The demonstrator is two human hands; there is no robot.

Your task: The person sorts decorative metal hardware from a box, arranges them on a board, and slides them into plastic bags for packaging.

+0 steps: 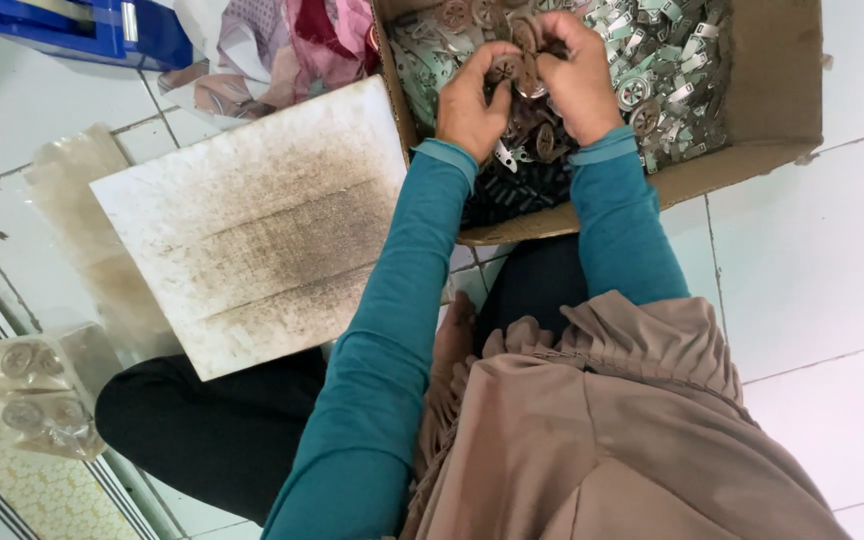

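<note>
Closest to camera: tan ruffled cloth [592, 430] over the lap, teal sleeves [392, 340] running up out of it to the grip.

Left hand [472, 100]: fingers pressed together, pinching a round brown metal disc [503, 68]. Right hand [577, 75]: fingers curled shut on a stack of the same discs [524, 50], touching the left hand's disc. Both hands sit inside the cardboard box [772, 90], over its left half.

Directly under the grip: loose brown discs and dark parts. Right of the grip: heap of small silvery-green metal pieces [662, 70], filling that side of the box.

Left of the grip, outside the box: stained white board [252, 220] on the tiled floor [812, 280]. Further left, well apart: clear bags [27, 385] with discs inside. Beyond the board: patterned fabric [282, 40], blue plastic item [82, 25].

Progress, my read: early to middle. A few bags look filled; the box is still heavily loaded, so most sorting is left.
</note>
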